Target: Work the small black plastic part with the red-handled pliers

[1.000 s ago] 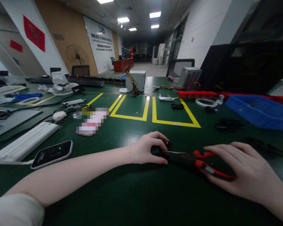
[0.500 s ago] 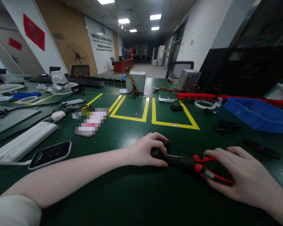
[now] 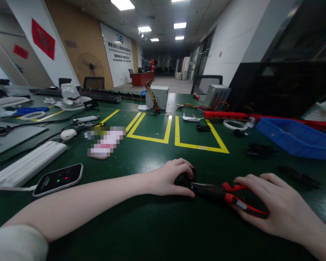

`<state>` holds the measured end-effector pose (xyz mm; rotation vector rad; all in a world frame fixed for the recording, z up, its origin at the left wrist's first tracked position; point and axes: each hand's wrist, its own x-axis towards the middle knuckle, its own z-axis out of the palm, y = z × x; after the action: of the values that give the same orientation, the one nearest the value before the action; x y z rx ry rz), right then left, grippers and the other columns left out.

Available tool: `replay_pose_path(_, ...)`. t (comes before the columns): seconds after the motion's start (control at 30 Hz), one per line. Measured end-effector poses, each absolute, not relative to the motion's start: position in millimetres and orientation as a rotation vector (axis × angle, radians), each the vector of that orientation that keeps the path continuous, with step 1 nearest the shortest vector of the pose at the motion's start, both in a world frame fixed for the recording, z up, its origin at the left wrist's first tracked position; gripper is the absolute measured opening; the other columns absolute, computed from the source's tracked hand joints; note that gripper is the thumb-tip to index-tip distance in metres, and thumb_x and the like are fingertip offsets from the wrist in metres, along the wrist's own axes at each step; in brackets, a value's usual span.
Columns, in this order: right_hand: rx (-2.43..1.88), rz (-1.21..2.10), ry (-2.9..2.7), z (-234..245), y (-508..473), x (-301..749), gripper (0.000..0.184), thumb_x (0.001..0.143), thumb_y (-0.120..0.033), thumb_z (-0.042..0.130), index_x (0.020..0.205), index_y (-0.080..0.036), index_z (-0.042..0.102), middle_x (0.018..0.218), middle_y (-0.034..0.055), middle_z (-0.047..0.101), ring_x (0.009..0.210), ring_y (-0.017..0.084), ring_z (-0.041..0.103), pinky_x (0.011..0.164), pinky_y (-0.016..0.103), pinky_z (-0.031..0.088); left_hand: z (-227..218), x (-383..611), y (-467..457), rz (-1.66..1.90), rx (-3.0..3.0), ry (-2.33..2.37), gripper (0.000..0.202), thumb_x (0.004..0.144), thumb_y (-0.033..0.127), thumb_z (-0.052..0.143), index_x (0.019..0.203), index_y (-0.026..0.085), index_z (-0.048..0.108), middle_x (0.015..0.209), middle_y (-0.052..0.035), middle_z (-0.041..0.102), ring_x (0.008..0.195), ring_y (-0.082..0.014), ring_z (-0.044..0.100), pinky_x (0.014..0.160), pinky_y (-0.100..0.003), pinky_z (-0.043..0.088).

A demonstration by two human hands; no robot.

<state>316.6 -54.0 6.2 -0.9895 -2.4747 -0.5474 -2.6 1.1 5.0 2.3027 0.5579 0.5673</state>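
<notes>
In the head view, my left hand [image 3: 168,178] is closed around a small black part [image 3: 182,179], mostly hidden by the fingers. My right hand [image 3: 277,204] grips red-and-black long-nose pliers [image 3: 228,198] by the handles. Their thin jaws point left and reach the black part at my left fingertips. Whether the jaws are clamped on it I cannot make out. Both hands are low over the dark green table [image 3: 141,224].
Black parts [image 3: 259,150] and a blue bin [image 3: 296,137] lie to the right. Yellow tape [image 3: 202,148] marks the table ahead. At left are a white power strip [image 3: 29,163], a black-faced device [image 3: 58,180] and a blurred-out phone [image 3: 105,143]. A metal power supply [image 3: 160,98] stands farther back.
The view has tilted slightly, so the scene sits a little lower. Green and red lights now show on the black-faced device. Both hands keep nearly the same pose and grip.
</notes>
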Motion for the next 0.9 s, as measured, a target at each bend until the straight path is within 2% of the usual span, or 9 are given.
replay_pose_path(0.17,-0.894,-0.626,-2.464,8.1,-55.8,315.5,0.039,0.078,-0.029,0.067,0.115,-0.021,0.059,0.095,0.0088,0.071,0.076,0.025,0.066,0.067,0.042,0.052,6.6,-2.4,-1.6,0.535,2.37,0.633,0.072,0.081,0.048,0.073,0.14,0.02,0.042,0.135,-0.0124,0.05,0.12,-0.0272,0.051,0.101,-0.042,0.044)
replay_pose_path(0.33,-0.864,-0.668,-2.468,9.7,-57.9,312.1,0.041,0.078,-0.029,0.067,0.117,-0.023,0.059,0.094,0.0075,0.071,0.077,0.026,0.067,0.068,0.042,0.051,7.6,-0.3,-3.6,0.452,2.496,0.639,0.089,0.077,0.058,0.074,0.146,0.017,0.036,0.136,-0.0142,0.048,0.122,-0.0307,0.047,0.103,-0.046,0.042)
replay_pose_path(0.53,-0.824,-0.703,-2.46,12.0,-57.0,307.2,0.035,0.079,-0.033,0.065,0.111,-0.02,0.061,0.091,0.0081,0.071,0.074,0.023,0.066,0.068,0.039,0.05,6.1,-0.3,-5.8,0.481,2.457,0.703,0.083,0.075,0.056,0.076,0.142,0.021,0.042,0.13,-0.0125,0.049,0.114,-0.0292,0.05,0.093,-0.044,0.048)
replay_pose_path(0.7,-0.891,-0.609,-2.451,7.9,-58.2,309.1,0.038,0.077,-0.034,0.066,0.113,-0.022,0.06,0.094,0.0067,0.072,0.076,0.023,0.066,0.069,0.039,0.05,2.8,0.0,-6.5,0.56,2.44,0.702,0.071,0.071,0.055,0.08,0.127,0.019,0.054,0.125,-0.0123,0.05,0.11,-0.0275,0.053,0.09,-0.042,0.051)
replay_pose_path(0.83,-0.888,-0.618,-2.463,6.7,-60.2,308.1,0.039,0.079,-0.035,0.065,0.113,-0.018,0.059,0.094,0.0088,0.071,0.077,0.023,0.067,0.071,0.04,0.05,2.7,0.3,-7.4,0.614,2.456,0.677,0.074,0.072,0.053,0.08,0.129,0.018,0.05,0.134,-0.0145,0.048,0.117,-0.029,0.052,0.095,-0.043,0.049)
replay_pose_path(0.9,-0.893,-0.623,-2.457,8.0,-61.3,305.5,0.037,0.079,-0.035,0.065,0.112,-0.018,0.059,0.094,0.0091,0.071,0.077,0.023,0.067,0.072,0.039,0.05,3.7,0.4,-8.2,0.608,2.466,0.686,0.079,0.073,0.053,0.078,0.135,0.018,0.045,0.132,-0.0146,0.051,0.116,-0.0286,0.053,0.095,-0.043,0.049)
